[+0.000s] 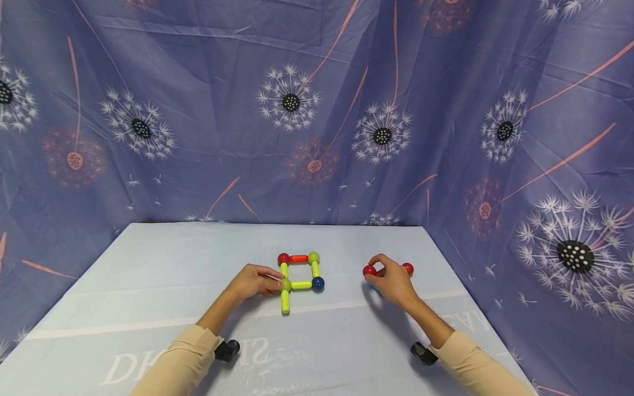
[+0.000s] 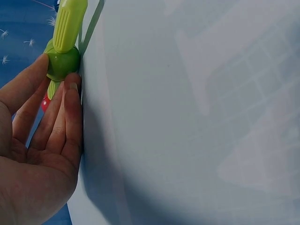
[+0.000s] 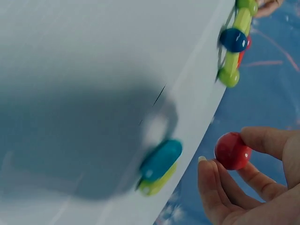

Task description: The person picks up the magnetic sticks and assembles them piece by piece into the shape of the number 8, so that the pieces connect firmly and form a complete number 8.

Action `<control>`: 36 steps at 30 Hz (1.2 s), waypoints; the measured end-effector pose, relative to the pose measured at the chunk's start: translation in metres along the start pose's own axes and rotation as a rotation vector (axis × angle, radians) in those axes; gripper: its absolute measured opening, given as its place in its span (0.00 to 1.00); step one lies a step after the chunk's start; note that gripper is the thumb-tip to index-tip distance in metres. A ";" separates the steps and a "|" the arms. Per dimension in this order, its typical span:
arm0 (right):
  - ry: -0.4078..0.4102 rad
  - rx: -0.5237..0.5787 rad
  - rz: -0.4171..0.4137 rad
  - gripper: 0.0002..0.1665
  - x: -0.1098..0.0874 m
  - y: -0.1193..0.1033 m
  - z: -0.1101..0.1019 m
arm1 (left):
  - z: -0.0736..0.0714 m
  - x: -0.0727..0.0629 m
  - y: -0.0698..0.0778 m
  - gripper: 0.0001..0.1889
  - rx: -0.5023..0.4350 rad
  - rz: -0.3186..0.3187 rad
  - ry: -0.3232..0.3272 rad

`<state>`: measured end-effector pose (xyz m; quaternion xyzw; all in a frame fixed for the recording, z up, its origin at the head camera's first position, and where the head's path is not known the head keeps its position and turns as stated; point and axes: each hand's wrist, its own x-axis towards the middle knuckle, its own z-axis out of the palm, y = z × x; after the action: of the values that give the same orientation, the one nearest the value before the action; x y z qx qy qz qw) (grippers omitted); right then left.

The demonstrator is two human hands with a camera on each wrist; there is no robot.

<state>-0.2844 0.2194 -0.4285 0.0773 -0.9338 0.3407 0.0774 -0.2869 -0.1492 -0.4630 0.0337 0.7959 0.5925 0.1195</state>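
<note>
My left hand pinches a green ball between thumb and fingers. This ball forms the near left corner of a square of sticks and balls lying on the table. A yellow-green stick juts from it toward me. The other corners are a red ball, a yellow-green ball and a dark blue ball; a red stick makes the far side. To the right, my right hand pinches another red ball, raised above the table in the right wrist view.
Below the right hand lie a blue stick and a yellow-green stick, side by side. A further red ball shows just beyond that hand. Patterned cloth hangs behind and to the right of the white-covered table.
</note>
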 end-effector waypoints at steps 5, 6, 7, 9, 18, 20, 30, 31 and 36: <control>-0.025 0.024 -0.021 0.15 -0.003 -0.017 0.015 | 0.000 0.000 0.000 0.17 -0.006 -0.001 0.001; -0.036 0.031 -0.025 0.15 -0.004 -0.021 0.018 | 0.000 0.001 0.000 0.17 -0.009 0.000 0.001; -0.045 0.033 -0.034 0.15 -0.005 -0.025 0.021 | 0.000 0.001 0.001 0.17 -0.011 0.002 0.000; -0.066 0.039 -0.047 0.15 -0.007 -0.031 0.026 | 0.000 0.001 0.001 0.17 -0.014 0.005 -0.002; -0.151 0.073 -0.089 0.14 -0.014 -0.052 0.047 | 0.000 0.000 0.002 0.17 -0.013 0.008 -0.015; -0.174 0.071 -0.111 0.14 -0.015 -0.054 0.051 | 0.000 0.001 0.001 0.17 -0.013 0.008 -0.013; -0.310 0.067 -0.172 0.15 -0.028 -0.073 0.072 | 0.000 0.001 0.000 0.18 -0.015 0.004 -0.019; -0.320 0.069 -0.174 0.15 -0.029 -0.075 0.074 | 0.000 0.001 -0.001 0.18 -0.019 0.002 -0.019; -0.363 0.089 -0.188 0.15 -0.035 -0.082 0.079 | 0.000 0.001 -0.002 0.17 -0.021 -0.002 -0.010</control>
<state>-0.2412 0.1094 -0.4445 0.2274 -0.9050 0.3536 -0.0641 -0.2882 -0.1495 -0.4648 0.0346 0.7892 0.6005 0.1242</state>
